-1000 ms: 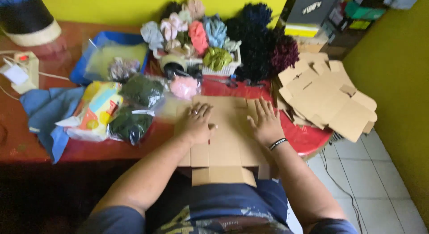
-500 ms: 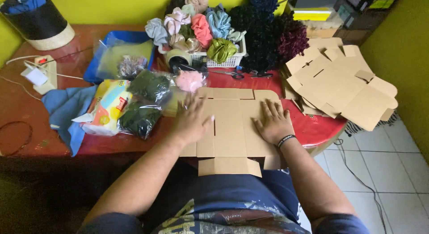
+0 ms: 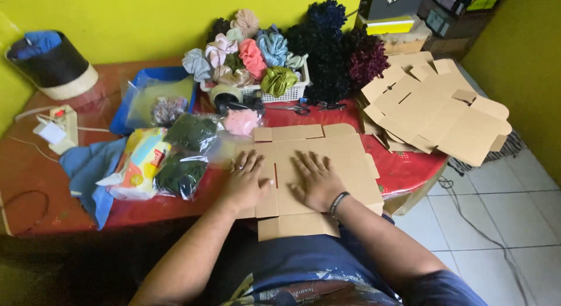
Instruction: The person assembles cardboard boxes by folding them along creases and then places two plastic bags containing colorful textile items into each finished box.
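Brown flat die-cut cardboard box blank (image 3: 327, 166) lies unfolded — your left hand (image 3: 245, 180) and right hand (image 3: 315, 180) press it open-palmed, no flaps raised yet.

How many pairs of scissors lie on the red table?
2. One pair of scissors lies in front of the white basket; the second pair lies just right of it, below the dark scrunchies. Others may be hidden under the clutter.

Both hands (image 3: 280, 183) flat on cardboard blank (image 3: 327, 160)
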